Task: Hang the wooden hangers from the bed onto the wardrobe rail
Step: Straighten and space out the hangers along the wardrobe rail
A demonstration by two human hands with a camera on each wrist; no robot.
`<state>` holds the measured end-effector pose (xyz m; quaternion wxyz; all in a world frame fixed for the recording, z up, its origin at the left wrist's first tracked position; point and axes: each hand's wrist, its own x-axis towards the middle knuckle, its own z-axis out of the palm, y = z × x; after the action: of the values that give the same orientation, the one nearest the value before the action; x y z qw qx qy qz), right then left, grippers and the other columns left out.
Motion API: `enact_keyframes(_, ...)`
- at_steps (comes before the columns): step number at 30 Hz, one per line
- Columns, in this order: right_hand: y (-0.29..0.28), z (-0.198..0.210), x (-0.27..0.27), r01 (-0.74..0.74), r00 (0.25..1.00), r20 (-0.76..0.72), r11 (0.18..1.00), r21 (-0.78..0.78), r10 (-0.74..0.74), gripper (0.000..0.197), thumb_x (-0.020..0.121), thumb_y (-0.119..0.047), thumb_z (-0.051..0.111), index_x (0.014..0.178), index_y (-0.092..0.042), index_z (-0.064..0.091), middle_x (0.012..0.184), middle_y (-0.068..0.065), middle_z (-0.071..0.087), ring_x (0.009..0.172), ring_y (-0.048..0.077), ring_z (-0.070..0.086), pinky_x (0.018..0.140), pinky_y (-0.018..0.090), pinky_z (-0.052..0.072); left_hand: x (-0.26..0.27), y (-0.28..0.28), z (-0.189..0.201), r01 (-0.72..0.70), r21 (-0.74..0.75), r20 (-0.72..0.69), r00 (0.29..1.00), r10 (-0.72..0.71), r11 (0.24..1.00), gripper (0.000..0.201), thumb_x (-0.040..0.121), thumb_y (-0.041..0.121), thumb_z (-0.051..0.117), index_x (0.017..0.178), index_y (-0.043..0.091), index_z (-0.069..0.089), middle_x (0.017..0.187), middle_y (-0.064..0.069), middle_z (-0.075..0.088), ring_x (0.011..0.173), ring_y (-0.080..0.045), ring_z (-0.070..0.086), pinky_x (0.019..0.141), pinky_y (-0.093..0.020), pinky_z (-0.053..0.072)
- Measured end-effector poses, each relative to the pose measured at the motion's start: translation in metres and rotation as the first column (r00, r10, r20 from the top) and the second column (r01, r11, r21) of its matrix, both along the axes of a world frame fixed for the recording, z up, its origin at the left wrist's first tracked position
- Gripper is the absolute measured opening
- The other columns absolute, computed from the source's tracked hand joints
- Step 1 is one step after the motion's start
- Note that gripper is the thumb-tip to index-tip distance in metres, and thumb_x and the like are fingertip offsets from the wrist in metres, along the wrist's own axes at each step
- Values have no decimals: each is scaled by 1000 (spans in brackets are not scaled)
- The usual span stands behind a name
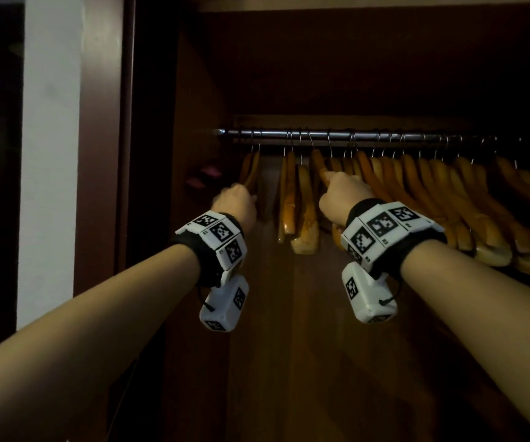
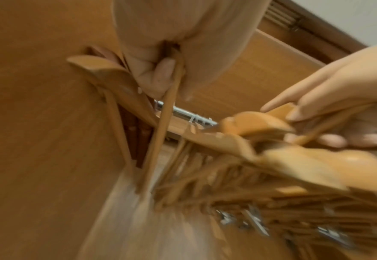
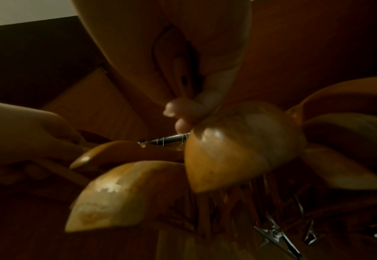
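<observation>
A metal rail (image 1: pixel 321 134) crosses the dark wardrobe, and several wooden hangers (image 1: pixel 448 193) hang along it by wire hooks. My left hand (image 1: pixel 238 196) reaches the leftmost hanger (image 1: pixel 251 172). In the left wrist view its fingers (image 2: pixel 160 75) curl round that hanger's thin lower bar (image 2: pixel 158 146). My right hand (image 1: pixel 340 189) grips another hanger (image 1: pixel 318 164) further right on the rail. The right wrist view shows its fingers (image 3: pixel 187 112) curled over that hanger's broad shoulder (image 3: pixel 238 149). A few hangers (image 1: pixel 303 212) hang between my two hands.
The wardrobe's left side wall (image 1: pixel 200 154) stands close beside my left hand. A dark door frame (image 1: pixel 104 154) and a white wall (image 1: pixel 50 154) lie further left. Metal clips (image 3: pixel 276 235) hang below the hangers. The row on the right is tightly packed.
</observation>
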<state>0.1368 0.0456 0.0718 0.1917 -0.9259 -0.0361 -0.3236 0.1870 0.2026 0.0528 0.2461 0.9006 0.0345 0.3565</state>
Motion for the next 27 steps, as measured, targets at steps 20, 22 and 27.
enact_keyframes(20,0,1,4,1,1000,11,1000,-4,-1,48,94,-12,44,142,-18,38,132,15,49,116,32,52,91,38,48,-2,6,2,-43,-74,41,998,46,996,27,97,13,43,119,0,52,122,-19,54,112,-33,54,79,-34,43)
enact_keyframes(22,0,0,4,5,1000,11,1000,-6,-5,47,94,-12,44,141,-18,39,130,15,50,112,32,55,91,39,50,-3,3,1,-30,-75,49,998,33,997,27,97,12,41,117,-1,53,120,-19,56,111,-34,55,79,-34,43)
enact_keyframes(27,0,1,5,6,1000,18,1000,-20,-5,49,93,-12,44,142,-19,37,133,15,49,112,32,54,92,41,50,-8,-10,2,33,-87,64,998,-28,996,25,97,11,40,114,-2,55,118,-18,58,110,-34,56,75,-33,40)
